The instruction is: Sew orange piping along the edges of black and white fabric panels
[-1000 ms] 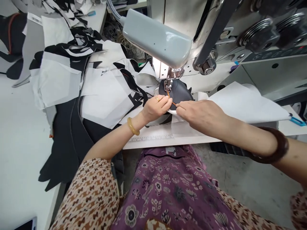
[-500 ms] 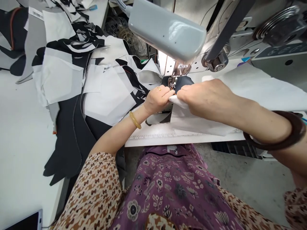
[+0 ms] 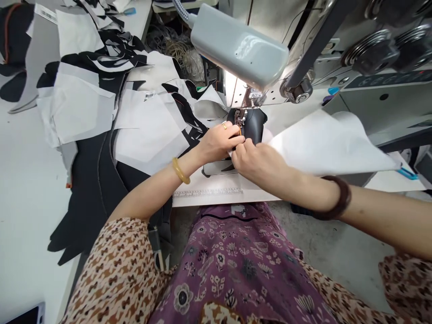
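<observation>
Well left of the fingers, dark cloth [image 3: 84,189] is lying partly beneath white sheets [image 3: 148,130]. Nearer, the left hand [image 3: 218,143] is reaching in, its fingertips pinching, it seems, an orange cord [image 3: 240,131] that is running down to them from the metal foot [image 3: 240,118] of a sewing machine. That foot is standing just beyond those fingertips, below a grey lamp [image 3: 238,47]. The black piece [image 3: 254,126] is lying under the foot and curving up just beyond the fingers, slightly to their right. The right hand [image 3: 258,163] is now sitting lower and closer in than half a second ago, its fingers just beside the left ones. They are curling inward, but their tips are hidden, so I cannot tell what they are gripping. This shift is uncovering more of the black piece and the cord, seemingly giving the left fingers a clearer line to the foot. Right of the fingers, a large white cloth [image 3: 317,144] is spreading behind the forearm, no longer hanging toward the near edge.
</observation>
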`<move>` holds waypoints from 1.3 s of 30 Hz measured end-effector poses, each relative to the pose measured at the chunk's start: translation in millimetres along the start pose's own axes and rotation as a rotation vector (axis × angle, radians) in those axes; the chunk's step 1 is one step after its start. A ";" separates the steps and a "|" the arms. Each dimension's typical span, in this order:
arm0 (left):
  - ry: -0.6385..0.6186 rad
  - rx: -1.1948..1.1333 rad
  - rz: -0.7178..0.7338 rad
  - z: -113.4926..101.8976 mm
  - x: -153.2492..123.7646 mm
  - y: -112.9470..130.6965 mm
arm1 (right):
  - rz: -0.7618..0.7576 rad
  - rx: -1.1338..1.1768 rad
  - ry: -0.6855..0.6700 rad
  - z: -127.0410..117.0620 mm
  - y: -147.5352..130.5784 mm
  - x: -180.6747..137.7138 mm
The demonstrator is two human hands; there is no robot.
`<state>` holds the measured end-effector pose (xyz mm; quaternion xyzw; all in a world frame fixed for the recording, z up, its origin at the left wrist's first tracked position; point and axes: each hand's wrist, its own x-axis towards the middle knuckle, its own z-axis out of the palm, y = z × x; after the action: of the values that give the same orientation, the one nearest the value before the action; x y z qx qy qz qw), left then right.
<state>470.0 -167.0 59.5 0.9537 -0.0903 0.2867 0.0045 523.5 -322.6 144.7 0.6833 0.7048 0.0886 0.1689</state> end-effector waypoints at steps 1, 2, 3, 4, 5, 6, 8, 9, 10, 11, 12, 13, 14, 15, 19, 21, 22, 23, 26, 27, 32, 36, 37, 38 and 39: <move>0.022 0.029 0.008 1.0 -2.8 2.3 | -0.003 -0.025 0.017 4.2 -3.8 -2.6; 0.063 0.061 0.006 3.8 -5.7 4.6 | -0.001 -0.041 0.025 7.8 -5.5 -4.9; 0.111 0.085 -0.004 8.1 -8.7 6.6 | 0.007 -0.047 0.025 10.7 -5.5 -6.8; 0.158 0.096 -0.016 13.5 -11.7 8.2 | 0.015 -0.042 0.019 12.7 -4.3 -8.3; 0.195 0.090 -0.032 19.4 -14.3 9.3 | 0.022 -0.031 0.009 13.7 -2.3 -9.3; 0.218 0.074 -0.049 25.0 -16.4 10.0 | 0.028 -0.016 -0.005 13.9 -0.2 -9.8; 0.247 0.042 -0.076 33.7 -18.7 9.6 | 0.045 0.011 -0.021 12.2 3.7 -9.5; 0.261 0.041 -0.083 36.3 -18.7 8.7 | 0.052 0.020 -0.021 10.8 5.2 -8.8; 0.290 0.053 -0.086 37.8 -18.0 7.4 | 0.060 0.025 -0.019 9.3 6.4 -7.6; 0.326 0.071 -0.089 38.3 -16.8 5.8 | 0.068 0.026 -0.015 8.0 7.2 -6.0; 0.364 0.090 -0.092 38.2 -15.3 3.8 | 0.075 0.028 -0.013 7.1 7.6 -4.0; 0.391 0.106 -0.098 37.8 -13.6 1.4 | 0.083 0.029 -0.014 6.8 7.6 -1.6; 0.410 0.115 -0.101 37.2 -12.2 -1.2 | 0.092 0.031 -0.016 7.2 6.9 1.1; 0.422 0.118 -0.104 36.6 -11.3 -4.0 | 0.105 0.031 -0.014 8.4 5.4 4.1; 0.387 0.043 -0.078 33.5 -15.0 -13.5 | 0.197 -0.006 0.037 19.4 -9.5 14.1; 0.343 -0.023 -0.073 29.6 -21.1 -13.0 | 0.265 0.003 0.059 25.3 -20.8 15.4; 0.328 -0.052 -0.078 26.9 -24.6 -10.4 | 0.299 0.020 0.061 27.7 -26.7 14.8; 0.325 -0.074 -0.097 24.0 -27.9 -5.9 | 0.332 0.038 0.059 29.9 -32.3 13.5; 0.376 -0.112 -0.232 18.2 -35.0 17.7 | 0.383 0.107 0.007 38.4 -47.0 6.2; 0.406 -0.116 -0.312 18.7 -35.9 28.0 | 0.379 0.150 -0.020 43.1 -51.0 3.0; 0.562 -0.306 -0.827 42.0 -32.0 78.9 | 0.374 0.411 -0.218 80.2 -60.9 -22.1; 0.638 -0.607 -1.133 57.7 -28.0 103.3 | 0.323 0.560 -0.261 105.8 -51.2 -61.0; 0.598 -0.685 -1.224 58.4 -27.9 106.5 | 0.301 0.644 -0.282 111.5 -46.2 -73.1; 0.527 -0.752 -1.313 57.9 -27.9 108.6 | 0.288 0.747 -0.311 118.2 -40.2 -85.8; 0.441 -0.811 -1.396 56.5 -27.8 109.8 | 0.289 0.859 -0.333 126.6 -33.5 -98.9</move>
<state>458.9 -273.7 -7.7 0.6370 0.4280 0.3432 0.5415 538.6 -435.9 27.0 0.7872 0.5387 -0.2985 -0.0321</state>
